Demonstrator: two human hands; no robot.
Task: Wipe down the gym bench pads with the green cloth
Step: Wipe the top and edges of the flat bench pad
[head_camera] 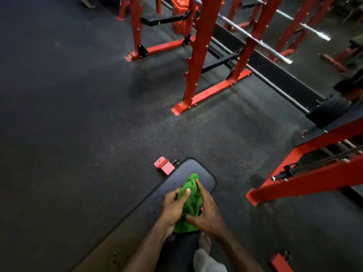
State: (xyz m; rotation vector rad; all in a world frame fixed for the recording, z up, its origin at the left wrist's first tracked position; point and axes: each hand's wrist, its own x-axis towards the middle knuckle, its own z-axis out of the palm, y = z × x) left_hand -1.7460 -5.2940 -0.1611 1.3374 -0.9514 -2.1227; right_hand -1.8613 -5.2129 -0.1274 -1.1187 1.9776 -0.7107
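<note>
Green cloth (191, 203) sits bunched up on the bench pad (172, 195), near the pad's rounded far end. Both hands on it: left hand (173, 208) grips the cloth's left side, fingers curled w/ thumb laid over the top; right hand (208, 213) holds the right side, index finger stretched along the cloth's edge, thumb pinching in at the near part. Cloth pressed betw. the two hands, touching the pad. Dark specks dot the pad's left edge. A red bench foot (164, 165) sticks out just past the pad's far-left corner. Red rack (198, 55) stands well beyond the pad on the dark rubber floor (78, 134). Bare foot (205, 242) shows just right of the pad's near part.
</note>
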